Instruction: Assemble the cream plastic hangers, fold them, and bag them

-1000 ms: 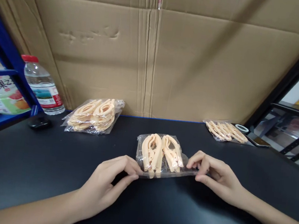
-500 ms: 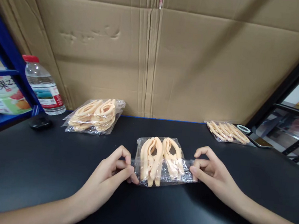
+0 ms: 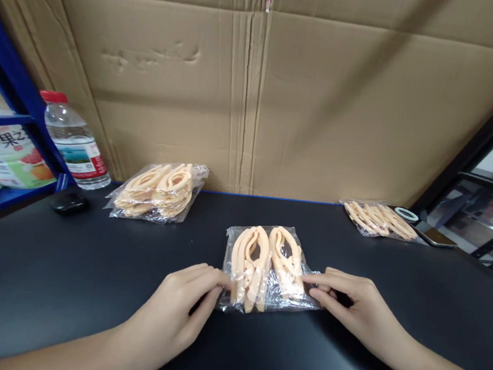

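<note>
A clear plastic bag (image 3: 275,304) lies flat on the black table in front of me. Inside are cream-coloured plastic pieces (image 3: 250,262) that look like folded hangers, two bundles side by side. At the bag's lower left edge, my left hand (image 3: 184,299) is closed, its fingertips on the film and the thumb tucked below. My right hand (image 3: 347,297) has its index finger reaching onto the lower right of the bag. Its thumb is at the bag's right edge, and the film lies between them. The other right fingers are curled and partly hidden.
A fuller bag of similar pieces (image 3: 156,192) lies at the back left, a smaller bag (image 3: 378,219) at the back right. Near them are a water bottle (image 3: 75,145), a black mouse (image 3: 69,203), a white ring (image 3: 406,214) and a phone (image 3: 436,235). Cardboard (image 3: 160,80) stands behind.
Both hands have shifted their fingers on the bag. The strip of film stretched between them now lies flatter, and the right index finger has moved inward onto the bag.
</note>
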Demonstrator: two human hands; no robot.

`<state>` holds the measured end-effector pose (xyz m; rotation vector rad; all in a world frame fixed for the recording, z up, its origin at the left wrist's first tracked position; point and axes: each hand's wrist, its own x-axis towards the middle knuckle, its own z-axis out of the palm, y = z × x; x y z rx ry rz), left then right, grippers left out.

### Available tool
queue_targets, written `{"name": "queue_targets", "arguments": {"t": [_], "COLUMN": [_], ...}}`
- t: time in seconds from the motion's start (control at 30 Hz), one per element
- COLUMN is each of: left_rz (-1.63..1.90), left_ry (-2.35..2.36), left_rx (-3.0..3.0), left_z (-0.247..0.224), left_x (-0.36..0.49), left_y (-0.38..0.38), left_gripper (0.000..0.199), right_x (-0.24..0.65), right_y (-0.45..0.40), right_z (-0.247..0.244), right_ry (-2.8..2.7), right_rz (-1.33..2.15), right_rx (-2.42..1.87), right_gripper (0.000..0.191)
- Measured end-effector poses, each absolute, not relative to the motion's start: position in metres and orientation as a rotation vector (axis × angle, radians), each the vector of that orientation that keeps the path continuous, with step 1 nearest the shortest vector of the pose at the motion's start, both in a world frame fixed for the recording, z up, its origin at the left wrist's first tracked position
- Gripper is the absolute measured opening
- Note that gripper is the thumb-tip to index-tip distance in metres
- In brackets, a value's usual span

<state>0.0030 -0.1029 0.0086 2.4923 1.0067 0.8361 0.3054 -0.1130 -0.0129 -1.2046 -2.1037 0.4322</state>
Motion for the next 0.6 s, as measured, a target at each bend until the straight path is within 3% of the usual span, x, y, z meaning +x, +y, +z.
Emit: {"name": "queue_targets", "arguments": {"t": [0.43,0.6], "left_rz": [0.504,0.631], "left_ry": [0.932,0.864], "left_rx": [2.844,2.961], "left_z": [0.020,0.020], "left_x": [-0.005,-0.013], "left_y": [-0.130,-0.165], "left_gripper": [0.025,0.030], "right_x": [0.311,0.312], "right_y": [-0.133,-0.173], "right_z": [-0.007,0.007], "right_ry": [-2.273,-2.443], "right_rz": [0.482,0.346], "right_rx": [-1.084,-1.008], "right_gripper": [0.024,0.029]}}
